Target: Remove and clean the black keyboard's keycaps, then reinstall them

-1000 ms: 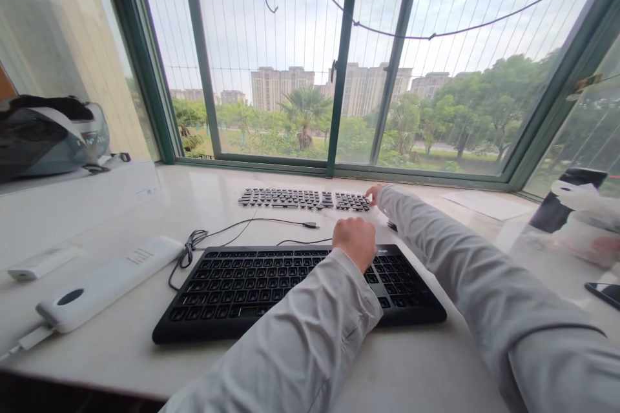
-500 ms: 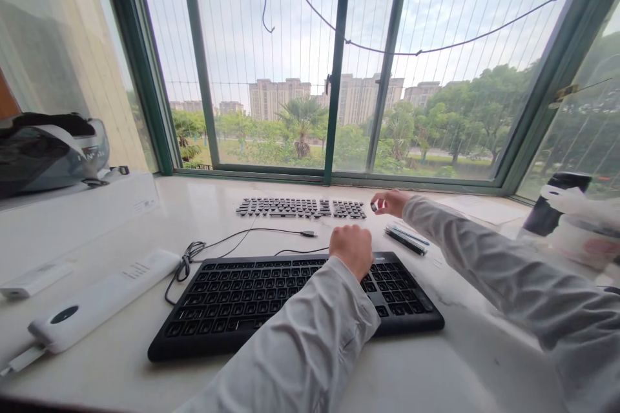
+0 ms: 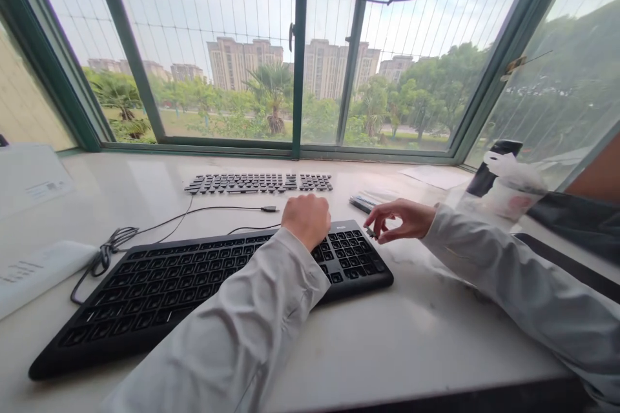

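Observation:
A black keyboard point(image 3: 179, 281), stripped of its keycaps so the sockets show, lies at a slant on the white surface. My left hand point(image 3: 306, 216) is closed in a fist over its far edge, near the number pad; whatever its fingers grip is hidden beneath. Just off the keyboard's right corner, my right hand point(image 3: 401, 219) pinches a small dark keycap point(image 3: 371, 232) between thumb and fingers. Behind the keyboard, loose keycaps point(image 3: 242, 183) are laid out in rows, with a separate number-pad block at their right end.
A coiled black cable point(image 3: 109, 248) with a USB plug point(image 3: 269, 209) lies behind the keyboard. Pens point(image 3: 359, 204) rest near my right hand. A white power strip point(image 3: 43, 274) and white box point(image 3: 33, 177) are at left. A dark bottle point(image 3: 489, 171) and plastic-wrapped container point(image 3: 516, 193) stand at right.
My right hand has come back from beside the loose keycap rows to the keyboard's right corner, still pinching the keycap. My left fist stays on the keyboard. The view has turned right.

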{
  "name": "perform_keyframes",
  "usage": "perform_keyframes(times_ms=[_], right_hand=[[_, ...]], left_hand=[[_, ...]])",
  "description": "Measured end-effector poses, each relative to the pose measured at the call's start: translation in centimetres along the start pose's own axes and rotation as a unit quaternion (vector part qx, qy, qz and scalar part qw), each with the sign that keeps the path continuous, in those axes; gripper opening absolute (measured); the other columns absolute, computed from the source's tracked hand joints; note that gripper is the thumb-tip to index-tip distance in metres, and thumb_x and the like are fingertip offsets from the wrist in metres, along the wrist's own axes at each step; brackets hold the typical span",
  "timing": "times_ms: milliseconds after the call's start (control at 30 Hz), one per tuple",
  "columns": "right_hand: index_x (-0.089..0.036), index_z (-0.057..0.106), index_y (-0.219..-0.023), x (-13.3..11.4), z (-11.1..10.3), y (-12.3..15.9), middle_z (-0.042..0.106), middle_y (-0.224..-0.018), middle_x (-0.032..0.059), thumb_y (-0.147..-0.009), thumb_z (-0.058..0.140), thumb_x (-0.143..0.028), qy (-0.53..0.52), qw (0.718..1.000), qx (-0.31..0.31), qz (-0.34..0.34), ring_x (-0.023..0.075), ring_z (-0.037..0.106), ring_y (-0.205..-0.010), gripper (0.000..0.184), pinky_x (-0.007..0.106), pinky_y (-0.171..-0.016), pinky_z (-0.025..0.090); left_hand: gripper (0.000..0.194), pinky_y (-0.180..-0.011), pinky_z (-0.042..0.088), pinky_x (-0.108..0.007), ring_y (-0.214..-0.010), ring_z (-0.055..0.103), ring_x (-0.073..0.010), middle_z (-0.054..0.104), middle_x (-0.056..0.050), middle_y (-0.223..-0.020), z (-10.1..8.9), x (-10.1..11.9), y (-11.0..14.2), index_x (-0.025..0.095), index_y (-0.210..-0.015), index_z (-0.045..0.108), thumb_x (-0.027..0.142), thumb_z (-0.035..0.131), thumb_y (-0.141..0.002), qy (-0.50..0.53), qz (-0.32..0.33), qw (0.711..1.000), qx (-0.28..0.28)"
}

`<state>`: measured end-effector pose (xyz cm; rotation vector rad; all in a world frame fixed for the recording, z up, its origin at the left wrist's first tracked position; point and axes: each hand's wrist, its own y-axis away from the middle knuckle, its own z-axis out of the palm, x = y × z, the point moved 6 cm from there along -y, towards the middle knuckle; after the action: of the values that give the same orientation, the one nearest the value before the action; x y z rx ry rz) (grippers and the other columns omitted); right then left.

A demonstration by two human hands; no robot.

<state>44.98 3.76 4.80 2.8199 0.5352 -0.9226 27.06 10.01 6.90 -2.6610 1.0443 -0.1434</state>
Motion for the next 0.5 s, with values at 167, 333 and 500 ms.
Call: perform_keyframes(times_ms=[167, 333, 500], right_hand=[[-0.016, 0.068, -0.102, -0.2, 0.8, 0.4, 0.071, -0.074, 0.0035, -0.069, 0.072, -0.051, 0.017, 1.000, 0.011, 0.020, 0.0131, 0.060, -0.066, 0.048, 0.031, -0.072, 0.045], [-0.017, 0.069, -0.100, -0.5, 1.6, 0.2, 0.071, -0.071, 0.0016, -0.068, 0.072, -0.051, 0.018, 0.999, 0.018, 0.041, 0.0130, 0.061, -0.065, 0.047, 0.031, -0.076, 0.044], [-0.017, 0.069, -0.100, -0.8, 1.7, 0.1, 0.070, -0.069, 0.0016, -0.069, 0.072, -0.051, 0.016, 0.999, 0.016, 0.035, 0.0132, 0.061, -0.063, 0.046, 0.031, -0.075, 0.045]], left_hand=[[0.037, -0.081, 0.048, -0.034, -0.090, 0.065, -0.0236, 0.069, -0.015, -0.090, 0.0, 0.3, 0.1, 0.014, -0.096, 0.072, 0.033, 0.040, -0.090, -0.011, 0.002, 1.000, 0.015], [0.035, -0.081, 0.047, -0.033, -0.090, 0.065, -0.0223, 0.069, -0.013, -0.089, 0.1, 0.4, 0.2, 0.015, -0.094, 0.072, 0.034, 0.043, -0.090, -0.005, -0.001, 1.000, 0.021], [0.035, -0.081, 0.046, -0.033, -0.091, 0.064, -0.0225, 0.069, -0.012, -0.091, 0.1, 0.4, 0.2, 0.016, -0.096, 0.072, 0.036, 0.044, -0.089, 0.006, -0.003, 1.000, 0.015]])
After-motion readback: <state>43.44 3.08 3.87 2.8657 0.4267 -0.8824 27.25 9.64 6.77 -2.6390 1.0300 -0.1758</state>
